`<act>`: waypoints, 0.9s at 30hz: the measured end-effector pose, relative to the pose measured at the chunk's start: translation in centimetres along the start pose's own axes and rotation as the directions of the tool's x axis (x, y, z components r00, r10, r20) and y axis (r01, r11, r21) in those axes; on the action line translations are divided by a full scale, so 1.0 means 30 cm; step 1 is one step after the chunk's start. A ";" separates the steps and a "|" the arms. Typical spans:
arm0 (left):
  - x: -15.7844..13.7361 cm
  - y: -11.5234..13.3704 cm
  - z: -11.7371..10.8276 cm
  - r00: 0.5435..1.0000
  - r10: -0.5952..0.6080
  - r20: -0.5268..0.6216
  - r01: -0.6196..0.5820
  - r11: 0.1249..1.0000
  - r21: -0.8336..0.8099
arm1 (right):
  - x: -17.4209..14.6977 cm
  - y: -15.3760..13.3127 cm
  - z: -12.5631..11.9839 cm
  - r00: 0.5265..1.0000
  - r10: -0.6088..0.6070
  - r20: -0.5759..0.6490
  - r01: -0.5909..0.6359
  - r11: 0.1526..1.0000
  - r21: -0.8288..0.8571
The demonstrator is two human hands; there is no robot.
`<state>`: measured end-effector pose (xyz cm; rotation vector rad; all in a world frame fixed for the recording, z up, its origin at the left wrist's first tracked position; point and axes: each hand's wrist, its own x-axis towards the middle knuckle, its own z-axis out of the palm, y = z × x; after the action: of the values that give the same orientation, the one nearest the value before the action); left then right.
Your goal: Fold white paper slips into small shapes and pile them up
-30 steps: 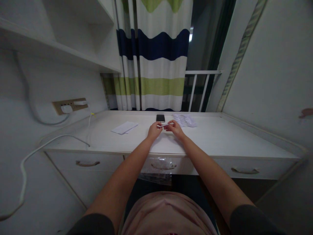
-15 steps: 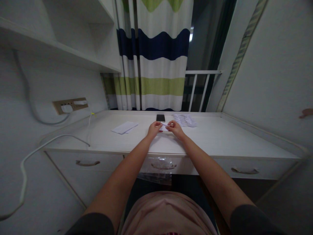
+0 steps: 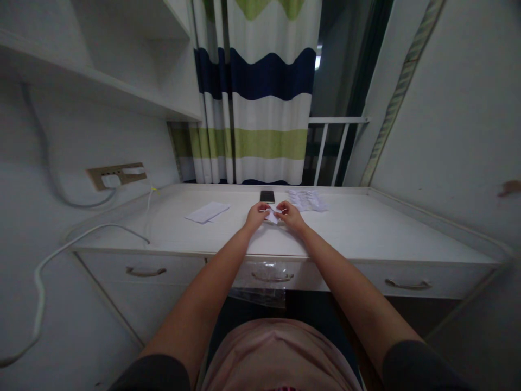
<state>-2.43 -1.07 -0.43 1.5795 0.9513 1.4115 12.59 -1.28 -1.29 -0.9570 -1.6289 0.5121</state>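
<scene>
Both my hands meet over the middle of the white desk (image 3: 358, 228), around a small piece of white paper (image 3: 272, 216). My left hand (image 3: 256, 215) pinches the paper's left side, its fingers closed. From the other side, my right hand (image 3: 290, 215) grips the paper between thumb and fingertips. The paper looks folded and tilted; its exact folds are too small to make out. Just beyond my fingers lies a dark phone (image 3: 267, 196). A stack of white paper sheets (image 3: 208, 212) rests to the left, and several crumpled or folded white paper pieces (image 3: 307, 200) lie behind my right hand.
A white cable (image 3: 93, 230) crosses the desk's left end near a wall socket (image 3: 116, 176). Drawers with handles (image 3: 146, 271) run under the front edge, with clear plastic (image 3: 266, 270) at the middle one. A striped curtain (image 3: 271, 108) hangs behind, and a shelf (image 3: 122, 92) overhangs the left.
The paper between my hands has shifted from lying flatter to a tilted, pointed shape. My right fingers have moved slightly, while my left hand stays nearly in place.
</scene>
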 end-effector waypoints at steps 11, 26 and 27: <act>-0.010 -0.002 0.004 0.993 0.032 0.111 -0.034 0.999 0.011 | -0.011 -0.034 -0.004 0.993 -0.104 0.054 0.107 0.993 -0.055; -0.013 0.003 0.007 0.990 0.044 0.135 -0.051 0.997 0.050 | -0.006 -0.030 -0.007 0.996 -0.084 0.016 0.085 0.994 -0.063; -0.011 0.001 0.008 0.990 0.048 0.131 -0.055 0.997 0.056 | -0.006 -0.029 -0.006 0.996 -0.088 0.011 0.088 0.994 -0.056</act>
<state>-2.23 -1.39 -0.55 1.7285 0.8883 1.3089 12.49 -1.96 -0.69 -0.9213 -1.6927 0.4119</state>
